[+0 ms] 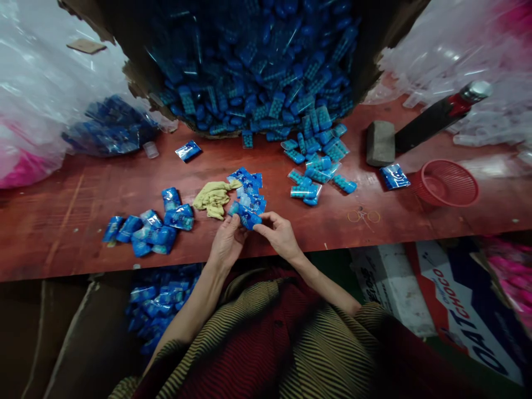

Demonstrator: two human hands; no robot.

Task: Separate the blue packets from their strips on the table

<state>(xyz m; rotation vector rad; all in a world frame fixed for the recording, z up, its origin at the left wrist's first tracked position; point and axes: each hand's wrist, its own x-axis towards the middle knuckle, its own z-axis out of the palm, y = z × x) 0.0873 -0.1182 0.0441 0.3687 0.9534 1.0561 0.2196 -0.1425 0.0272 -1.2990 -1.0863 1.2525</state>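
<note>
Near the table's front edge, both hands grip a small blue printed packet point(251, 218). My left hand point(228, 241) pinches its left end, where a lighter blue piece shows. Fingers and thumb of my right hand point(279, 235) close on the right end. Just beyond lie several flat blue printed wrappers point(251, 185), partly overlapping. A crumpled yellow-green cloth or glove point(213, 197) rests to their left. Further left is a loose group of filled blue packets point(154, 234). Clear tubes with blue beads and caps point(318, 158) are heaped to the right of the wrappers.
A torn cardboard box point(135, 72) full of blue tubes point(253, 83) stands at the back. On the right are a stone block point(380, 144), a dark bottle point(432, 124), a red basket point(446, 184) and rubber bands point(363, 216). More blue packets point(160, 305) lie below the table edge.
</note>
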